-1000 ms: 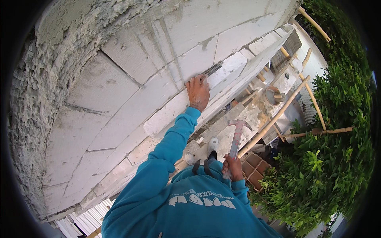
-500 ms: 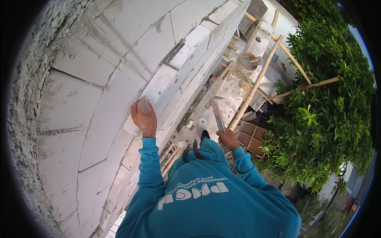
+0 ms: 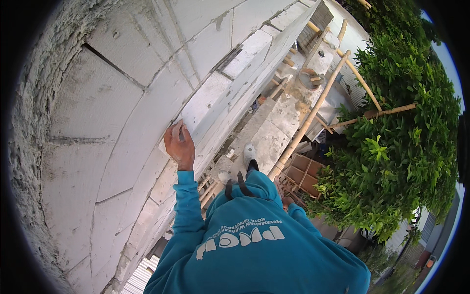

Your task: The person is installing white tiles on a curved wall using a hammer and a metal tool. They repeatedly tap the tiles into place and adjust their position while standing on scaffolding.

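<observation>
My left hand (image 3: 180, 149) rests at the near end of a white lightweight block (image 3: 208, 100) on the wall's ledge. Its thumb and fingers are pinched around a small greyish piece, whose kind I cannot make out. Low at my right side, my right hand (image 3: 288, 201) is partly covered by my clothing. Beside it shows a narrow, pinkish-grey part of the claw hammer (image 3: 278, 187); most of the tool is hidden. The pale block wall (image 3: 132, 117) rises on my left, with joints between its blocks.
A narrow scaffold platform (image 3: 274, 132) runs ahead under my shoe (image 3: 250, 156). A bucket (image 3: 309, 78) stands on it farther along. Bamboo poles (image 3: 313, 115) edge its right side, with leafy branches (image 3: 387, 142) beyond. A brown slatted crate (image 3: 303, 174) lies lower down.
My right hand has lowered the hammer back toward my side, mostly out of sight. My left hand stays at the block's end. The view has shifted slightly.
</observation>
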The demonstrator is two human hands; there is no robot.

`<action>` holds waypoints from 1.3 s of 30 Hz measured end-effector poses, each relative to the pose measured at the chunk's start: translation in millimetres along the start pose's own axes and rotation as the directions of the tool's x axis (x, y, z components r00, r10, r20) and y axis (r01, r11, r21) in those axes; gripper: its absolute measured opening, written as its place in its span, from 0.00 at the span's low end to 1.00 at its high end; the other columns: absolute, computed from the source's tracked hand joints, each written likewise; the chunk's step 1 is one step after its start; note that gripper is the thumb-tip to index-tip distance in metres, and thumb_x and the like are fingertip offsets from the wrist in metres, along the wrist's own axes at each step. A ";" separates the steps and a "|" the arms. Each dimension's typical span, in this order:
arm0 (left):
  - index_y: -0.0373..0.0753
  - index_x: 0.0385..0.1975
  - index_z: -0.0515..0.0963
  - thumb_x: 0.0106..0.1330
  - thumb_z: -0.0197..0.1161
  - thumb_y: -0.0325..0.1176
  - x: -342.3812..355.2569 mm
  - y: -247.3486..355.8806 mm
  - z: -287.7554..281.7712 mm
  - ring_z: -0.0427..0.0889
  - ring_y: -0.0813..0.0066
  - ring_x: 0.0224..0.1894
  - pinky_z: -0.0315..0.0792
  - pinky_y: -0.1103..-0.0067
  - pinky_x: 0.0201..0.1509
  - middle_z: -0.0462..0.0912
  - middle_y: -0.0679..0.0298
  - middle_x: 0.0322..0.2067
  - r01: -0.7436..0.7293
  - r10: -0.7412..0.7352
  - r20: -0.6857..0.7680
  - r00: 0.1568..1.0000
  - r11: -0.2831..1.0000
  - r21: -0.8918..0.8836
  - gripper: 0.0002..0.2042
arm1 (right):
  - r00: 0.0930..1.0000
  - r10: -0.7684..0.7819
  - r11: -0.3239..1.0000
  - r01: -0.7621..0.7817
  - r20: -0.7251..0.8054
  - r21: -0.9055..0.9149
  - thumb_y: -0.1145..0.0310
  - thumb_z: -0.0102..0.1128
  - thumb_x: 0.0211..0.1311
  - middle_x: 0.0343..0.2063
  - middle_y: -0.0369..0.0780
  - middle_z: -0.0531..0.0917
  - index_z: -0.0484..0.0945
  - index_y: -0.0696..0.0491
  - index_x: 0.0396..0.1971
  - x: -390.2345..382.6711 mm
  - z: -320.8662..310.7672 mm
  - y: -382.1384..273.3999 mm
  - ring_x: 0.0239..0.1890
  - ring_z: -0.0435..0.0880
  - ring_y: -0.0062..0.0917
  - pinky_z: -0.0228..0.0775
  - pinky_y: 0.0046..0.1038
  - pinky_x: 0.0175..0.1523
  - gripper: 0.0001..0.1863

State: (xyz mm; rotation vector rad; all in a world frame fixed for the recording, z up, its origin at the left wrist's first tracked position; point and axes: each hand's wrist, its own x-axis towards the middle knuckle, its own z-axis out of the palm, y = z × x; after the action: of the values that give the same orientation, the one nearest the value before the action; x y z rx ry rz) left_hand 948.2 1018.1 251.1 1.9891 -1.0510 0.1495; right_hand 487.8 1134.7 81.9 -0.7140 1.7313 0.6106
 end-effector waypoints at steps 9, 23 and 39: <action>0.43 0.39 0.83 0.60 0.63 0.28 0.1 -0.7 0.1 0.79 0.63 0.39 0.74 0.71 0.45 0.80 0.62 0.34 -0.040 0.039 -0.063 0.997 0.999 -0.002 0.09 | 0.979 -0.113 0.968 0.069 -0.170 -0.242 0.61 0.60 0.62 0.16 0.42 0.74 0.76 0.58 0.29 -37.7 13.3 3.6 0.18 0.72 0.29 0.65 0.36 0.24 0.13; 0.38 0.38 0.80 0.56 0.62 0.28 -10.9 -7.0 -6.1 0.75 0.60 0.41 0.70 0.67 0.50 0.76 0.59 0.36 -0.018 -0.002 -0.135 0.991 0.989 -0.144 0.10 | 0.807 -0.570 0.659 0.334 -0.158 -0.674 0.61 0.61 0.61 0.19 0.44 0.76 0.77 0.58 0.30 -61.8 -31.9 -98.7 0.21 0.73 0.31 0.67 0.36 0.27 0.14; 0.39 0.19 0.75 0.54 0.59 0.32 -10.4 -6.4 11.0 0.74 0.61 0.37 0.70 0.68 0.48 0.73 0.59 0.27 0.074 -0.105 -0.186 0.977 0.983 -0.168 0.06 | 0.699 -0.711 0.251 0.356 0.079 -0.900 0.61 0.62 0.59 0.21 0.45 0.77 0.77 0.59 0.32 -79.8 -70.9 -189.7 0.24 0.75 0.34 0.68 0.37 0.30 0.14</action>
State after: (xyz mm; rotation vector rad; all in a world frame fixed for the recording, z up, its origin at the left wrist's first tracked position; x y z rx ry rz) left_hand 943.2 1018.3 235.4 1.8320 -0.8203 0.2003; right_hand 596.0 966.9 168.7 -2.2254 1.1716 0.8908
